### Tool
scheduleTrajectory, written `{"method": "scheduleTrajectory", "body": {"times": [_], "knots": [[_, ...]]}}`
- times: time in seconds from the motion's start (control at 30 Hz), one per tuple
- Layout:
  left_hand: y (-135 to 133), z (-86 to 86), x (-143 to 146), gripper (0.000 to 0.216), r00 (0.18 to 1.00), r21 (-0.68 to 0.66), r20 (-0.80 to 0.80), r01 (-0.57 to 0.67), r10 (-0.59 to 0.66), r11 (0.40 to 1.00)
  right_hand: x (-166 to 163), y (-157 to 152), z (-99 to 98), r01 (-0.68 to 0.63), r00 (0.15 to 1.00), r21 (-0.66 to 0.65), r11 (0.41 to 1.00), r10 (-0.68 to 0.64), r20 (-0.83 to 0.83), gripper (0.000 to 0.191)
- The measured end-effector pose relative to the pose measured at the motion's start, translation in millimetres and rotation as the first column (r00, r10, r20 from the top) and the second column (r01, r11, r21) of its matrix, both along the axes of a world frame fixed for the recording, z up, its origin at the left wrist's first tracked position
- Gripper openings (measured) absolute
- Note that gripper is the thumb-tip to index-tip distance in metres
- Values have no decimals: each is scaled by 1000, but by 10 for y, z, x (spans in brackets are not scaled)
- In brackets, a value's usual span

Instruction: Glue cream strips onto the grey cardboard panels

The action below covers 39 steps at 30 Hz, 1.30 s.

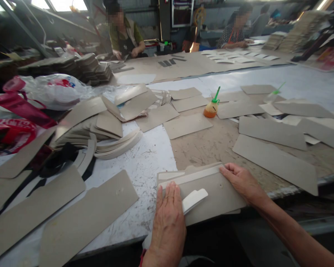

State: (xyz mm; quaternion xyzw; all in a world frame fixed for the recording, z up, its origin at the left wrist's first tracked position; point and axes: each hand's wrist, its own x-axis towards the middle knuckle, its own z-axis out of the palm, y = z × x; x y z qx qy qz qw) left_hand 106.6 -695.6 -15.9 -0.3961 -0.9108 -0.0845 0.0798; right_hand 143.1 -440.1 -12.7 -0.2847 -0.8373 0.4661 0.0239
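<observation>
My left hand (168, 218) presses its outstretched fingers on the left end of a grey board panel (211, 200). A few narrow white strips (195, 200) stick out from under its palm on the thumb side, apparently held there; the thumb is hidden. Along the panel's far edge lies a long pale strip (192, 177). With thumb and forefinger, my right hand (239, 181) pinches the right end of this strip at the panel's corner. Another grey board shows beneath the panel, which overhangs the table's near edge.
Loose grey panels lie left (91, 215) and right (278, 163). A green-tipped glue bottle (210, 109) stands beyond my hands. Curved strips (119, 146) and stacked boards (100, 126) are at left, near plastic bags (58, 89). Two people (125, 37) work across the table.
</observation>
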Motion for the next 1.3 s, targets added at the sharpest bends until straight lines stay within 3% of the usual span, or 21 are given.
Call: {"method": "scheduleTrajectory", "body": {"times": [0.17,0.3,0.4,0.47,0.63,0.77,0.83,0.9,0.97,1.07,1.13,1.2,1.23,1.3], "knots": [[-110,-26,22,56,989,-12,-133,-64,62,998,12,-4,-43,-10,1000,75,997,9,9,36],[-181,-42,13,58,992,-28,-119,-45,41,999,17,-23,-41,1,1000,155,988,-2,3,36],[-210,-57,-5,60,995,8,-85,-43,43,999,21,-28,-42,6,1000,145,989,-4,-11,36],[-223,-63,-22,62,998,60,-22,-50,51,997,23,-33,-39,9,1000,137,990,-6,-19,36],[-245,-26,-96,60,952,211,305,-94,25,973,11,-62,-15,20,1000,185,983,-17,-15,38],[-305,126,-142,45,926,251,371,-175,73,952,8,-63,-23,29,999,206,978,-35,24,41],[-379,228,-146,38,885,321,455,-269,102,908,38,-17,-51,34,998,198,980,-43,43,43],[-482,293,-146,33,806,400,583,-399,107,825,87,75,-96,22,997,217,976,-36,62,43],[-593,285,-148,31,686,426,722,-548,95,720,124,196,-141,21,997,345,938,-43,57,44],[-712,149,-158,34,516,399,855,-710,43,581,28,288,-136,40,998,660,750,-2,-58,50],[-741,30,-164,33,437,379,900,-772,-8,510,-192,170,-40,0,984,737,675,133,-122,49],[-742,-74,-166,31,370,338,928,-802,-34,492,-523,-144,127,-121,945,683,720,293,-141,42],[-739,-117,-164,30,378,340,925,-794,-29,504,-717,-365,224,-214,920,630,746,371,-126,38],[-737,-182,-151,24,494,392,869,-726,31,564,-1129,-883,418,-386,838,550,740,530,-125,32]]}}
